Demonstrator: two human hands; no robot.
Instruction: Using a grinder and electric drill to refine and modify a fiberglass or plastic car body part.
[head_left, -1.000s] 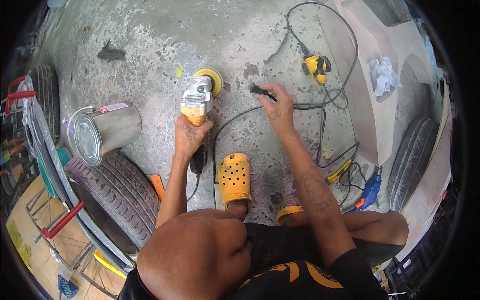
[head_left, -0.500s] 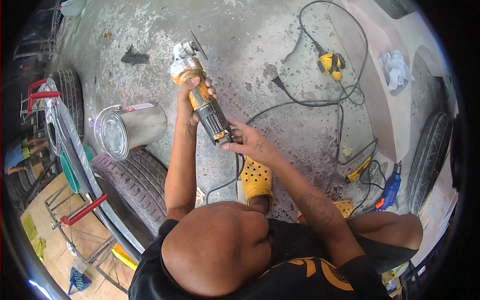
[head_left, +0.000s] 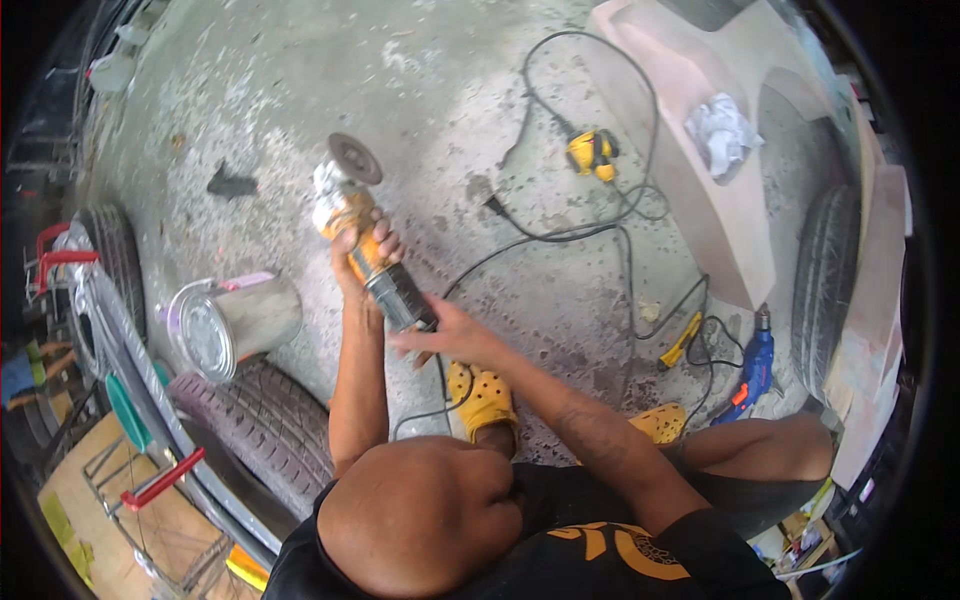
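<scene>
My left hand (head_left: pixel 362 250) is closed around the yellow, silver and black body of an angle grinder (head_left: pixel 395 292), whose dark round disc (head_left: pixel 354 160) points up and away from me. My right hand (head_left: pixel 450 330) is at the grinder's rear end, touching it; its fingers are blurred, so their grip is unclear. The grinder's cord runs down near my yellow clog (head_left: pixel 480 395). A black plug (head_left: pixel 493 205) lies on the floor to the right of the tool, among looped cords.
Around me lie a metal can (head_left: pixel 255 320), tyres (head_left: pixel 240 410), red-handled clamps (head_left: pixel 160 480), a blue drill (head_left: pixel 755 375), a yellow tool (head_left: pixel 680 340), another yellow-and-black device (head_left: pixel 590 150) and a pale panel (head_left: pixel 735 240) with a white cloth (head_left: pixel 722 135).
My left hand lifted and turned the grinder over, bringing its dark disc face into view. My right hand let go of the plug onto the floor and moved left to the grinder's rear.
</scene>
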